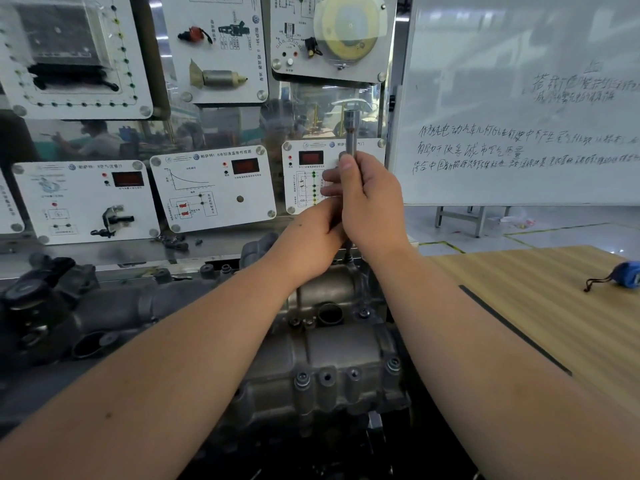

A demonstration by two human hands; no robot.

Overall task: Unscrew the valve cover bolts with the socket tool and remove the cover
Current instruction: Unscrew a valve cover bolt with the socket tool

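Observation:
The grey metal valve cover [332, 355] lies in front of me, with bolts along its near edge [302, 378] and right side [393, 364]. A long steel socket tool [351, 133] stands upright over the cover's far end. Its socket end points up and its lower tip [348, 252] reaches down to the cover. My right hand [370, 202] is wrapped around the tool's shaft, thumb on top. My left hand [311, 237] grips the shaft just below and to the left. The hands hide the middle of the tool.
Behind the engine stands a training board with sensor panels [214, 188]. A whiteboard [519, 98] with writing is at the right. To the right lies a wooden table [540, 306] with a blue tape measure [623, 275]. Dark engine parts [45, 282] sit at the left.

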